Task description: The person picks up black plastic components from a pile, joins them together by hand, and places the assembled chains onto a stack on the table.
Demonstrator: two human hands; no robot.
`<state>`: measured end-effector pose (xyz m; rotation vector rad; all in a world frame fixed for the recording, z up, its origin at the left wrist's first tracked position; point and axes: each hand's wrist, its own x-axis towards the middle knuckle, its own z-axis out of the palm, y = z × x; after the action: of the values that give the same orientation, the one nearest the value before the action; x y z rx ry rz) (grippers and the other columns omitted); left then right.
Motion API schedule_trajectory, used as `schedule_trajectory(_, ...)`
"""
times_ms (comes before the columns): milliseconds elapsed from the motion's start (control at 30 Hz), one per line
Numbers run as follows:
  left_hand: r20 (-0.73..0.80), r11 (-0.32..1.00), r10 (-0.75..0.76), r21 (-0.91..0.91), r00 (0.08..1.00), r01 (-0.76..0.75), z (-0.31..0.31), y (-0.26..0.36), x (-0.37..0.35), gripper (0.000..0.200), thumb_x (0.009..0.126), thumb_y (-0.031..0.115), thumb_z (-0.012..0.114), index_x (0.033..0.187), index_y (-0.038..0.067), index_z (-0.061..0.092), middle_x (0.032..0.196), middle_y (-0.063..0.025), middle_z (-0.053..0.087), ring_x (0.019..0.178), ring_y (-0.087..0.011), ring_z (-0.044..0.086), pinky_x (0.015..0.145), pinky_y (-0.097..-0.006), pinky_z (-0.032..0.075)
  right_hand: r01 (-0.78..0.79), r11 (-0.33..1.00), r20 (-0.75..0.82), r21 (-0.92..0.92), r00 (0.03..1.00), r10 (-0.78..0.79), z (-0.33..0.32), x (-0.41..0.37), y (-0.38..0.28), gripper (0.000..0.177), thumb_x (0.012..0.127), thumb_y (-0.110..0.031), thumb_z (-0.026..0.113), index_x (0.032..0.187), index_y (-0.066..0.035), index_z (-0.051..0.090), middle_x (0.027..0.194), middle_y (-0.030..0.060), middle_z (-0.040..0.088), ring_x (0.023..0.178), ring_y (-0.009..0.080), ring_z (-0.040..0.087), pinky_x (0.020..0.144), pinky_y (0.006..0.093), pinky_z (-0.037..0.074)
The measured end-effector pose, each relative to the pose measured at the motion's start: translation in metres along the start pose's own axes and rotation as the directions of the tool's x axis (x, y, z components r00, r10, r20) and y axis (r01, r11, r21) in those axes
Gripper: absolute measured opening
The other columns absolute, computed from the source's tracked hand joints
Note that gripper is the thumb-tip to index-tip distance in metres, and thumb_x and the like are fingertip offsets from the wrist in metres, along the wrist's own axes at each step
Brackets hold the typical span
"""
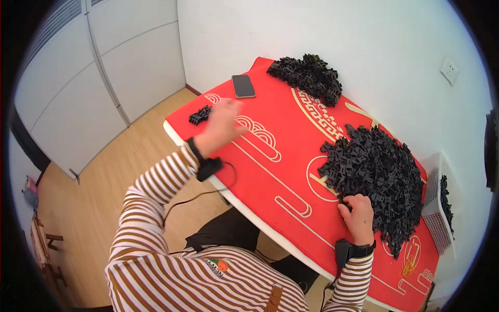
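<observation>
My left hand (221,125) is blurred above the red cloth (270,156), fingers spread, holding nothing, right beside a small cluster of black plastic parts (200,115) near the table's left corner. My right hand (357,212) rests with curled fingers on the near edge of a large heap of black plastic parts (379,171); whether it grips a piece is hidden. A second, smaller heap of black parts (309,77) lies at the far end.
A dark phone (243,86) lies on the cloth at the far left. A white perforated basket (436,203) holding black parts stands at the right by the wall. A cable runs from my left wrist off the table edge. Wooden floor and white cabinets lie to the left.
</observation>
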<state>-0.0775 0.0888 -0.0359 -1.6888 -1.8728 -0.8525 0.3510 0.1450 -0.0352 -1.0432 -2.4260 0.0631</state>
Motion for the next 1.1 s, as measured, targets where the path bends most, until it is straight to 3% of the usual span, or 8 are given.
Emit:
schedule_trajectory(100,0.173,0.889,-0.416,0.282,0.892,0.36,-0.02,-0.061,-0.011,0.064,0.064,0.034,0.079,0.112,0.003,0.048,0.109,-0.0211,0.05,0.106,-0.0362,0.048,0.086,-0.0438,0.043,0.012,1.0,-0.035,0.008,0.999,-0.011,0.003,-0.001,0.003,0.016,0.068,-0.01,0.07,0.081,-0.002,0.064,0.073,0.0097,0.056,0.075,0.0286,0.052,0.066,0.0382,0.044)
schedule_trajectory(200,0.267,0.818,-0.561,0.322,0.784,0.476,-0.006,-0.102,-0.028,0.064,0.067,0.034,0.077,0.113,0.003,0.046,0.113,-0.0222,0.049,0.107,-0.0374,0.047,0.086,-0.0449,0.044,0.007,1.0,-0.046,0.009,0.999,-0.006,0.005,-0.001,0.001,0.015,0.069,-0.009,0.07,0.081,-0.002,0.064,0.071,0.0089,0.055,0.073,0.0271,0.052,0.065,0.0375,0.043)
schedule_trajectory(400,0.376,0.89,-0.447,0.282,0.812,0.359,0.019,-0.131,-0.029,0.051,0.074,0.028,0.071,0.112,0.002,0.047,0.107,-0.025,0.052,0.1,-0.0399,0.052,0.087,-0.0463,0.043,-0.011,1.0,-0.01,0.014,1.0,0.011,0.006,0.0,0.004,0.016,0.069,-0.011,0.07,0.082,-0.003,0.066,0.077,0.011,0.058,0.076,0.0302,0.054,0.067,0.0391,0.045)
schedule_trajectory(500,0.193,0.881,-0.371,0.383,0.909,0.278,-0.015,-0.073,-0.001,0.052,0.074,0.028,0.07,0.111,-0.001,0.047,0.101,-0.0259,0.055,0.097,-0.0405,0.053,0.086,-0.0467,0.044,-0.005,1.0,-0.017,0.011,1.0,0.006,0.004,0.004,0.001,0.015,0.069,-0.01,0.07,0.081,-0.002,0.065,0.076,0.011,0.058,0.075,0.0298,0.054,0.066,0.0387,0.045)
schedule_trajectory(567,0.178,0.971,-0.239,0.029,0.954,0.238,0.023,-0.085,0.045,0.056,0.074,0.029,0.07,0.113,-0.003,0.046,0.105,-0.0265,0.054,0.101,-0.0394,0.053,0.084,-0.0469,0.045,-0.021,1.0,-0.009,0.008,1.0,0.021,0.003,0.003,0.001,0.015,0.069,-0.01,0.07,0.081,-0.002,0.065,0.076,0.0109,0.058,0.075,0.0297,0.054,0.066,0.0385,0.045)
schedule_trajectory(633,0.445,0.926,-0.375,0.129,0.813,0.355,0.048,-0.078,0.087,0.061,0.075,0.032,0.07,0.117,-0.004,0.046,0.109,-0.0269,0.055,0.106,-0.0368,0.054,0.086,-0.0449,0.046,-0.027,1.0,-0.005,0.016,1.0,0.027,0.003,0.003,0.0,0.015,0.068,-0.009,0.071,0.081,-0.002,0.065,0.075,0.0108,0.058,0.074,0.0297,0.054,0.065,0.0384,0.045)
schedule_trajectory(833,0.43,0.779,-0.627,0.371,0.65,0.506,0.109,-0.065,0.113,0.063,0.074,0.042,0.068,0.118,0.0,0.051,0.115,-0.0204,0.059,0.108,-0.0323,0.056,0.092,-0.0407,0.044,-0.002,0.999,-0.011,0.041,1.0,0.002,0.003,0.002,0.01,0.016,0.067,-0.01,0.071,0.08,-0.003,0.066,0.075,0.0103,0.058,0.073,0.0295,0.054,0.065,0.0385,0.045)
schedule_trajectory(1100,0.372,0.876,-0.438,0.38,0.818,0.296,0.185,-0.087,0.147,0.024,0.082,0.017,0.054,0.098,0.005,0.066,0.104,-0.0139,0.065,0.103,-0.031,0.059,0.083,-0.0442,0.045,-0.008,0.998,0.007,0.056,1.0,0.007,-0.002,0.01,0.008,0.015,0.065,-0.009,0.072,0.078,-0.005,0.067,0.072,0.009,0.059,0.069,0.029,0.054,0.062,0.0381,0.045)
